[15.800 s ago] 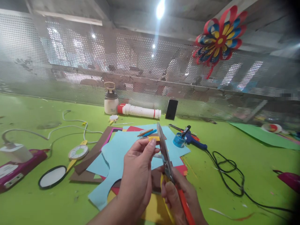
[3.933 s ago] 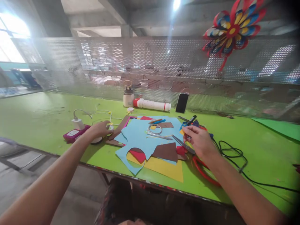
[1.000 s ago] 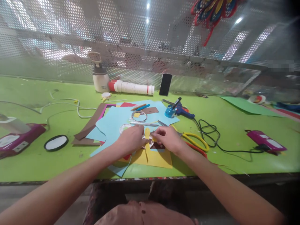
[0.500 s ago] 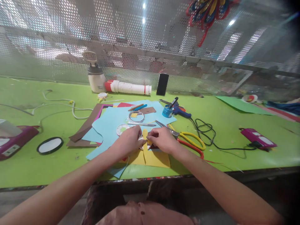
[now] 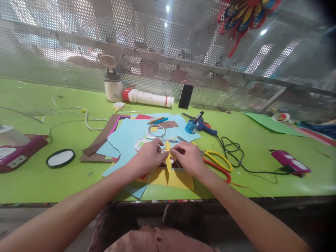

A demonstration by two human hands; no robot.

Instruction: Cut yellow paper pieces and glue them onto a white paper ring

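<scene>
A: How were the hands posed?
B: Both forearms reached in from the lower corners over the green table (image 5: 70, 187). The left hand (image 5: 149, 153) was curled, its thumb against a yellow paper strip (image 5: 168, 161); its fingertips were partly hidden, so I couldn't tell whether they gripped. The right hand (image 5: 189, 157) had thumb and forefinger pinched nearly closed on the strip's right edge.
A: And the strip itself?
B: Between the hands, lengthwise, across a round white piece (image 5: 172, 160) they mostly covered.
A: What lay around?
B: One pair of scissors (image 5: 209, 153), just beside the right hand. Beyond, on light-blue paper (image 5: 126, 134): one metal ring (image 5: 148, 130), two slim sticks (image 5: 160, 120), brown and blue. Two purple power strips (image 5: 292, 162) flanked everything, one each side.
</scene>
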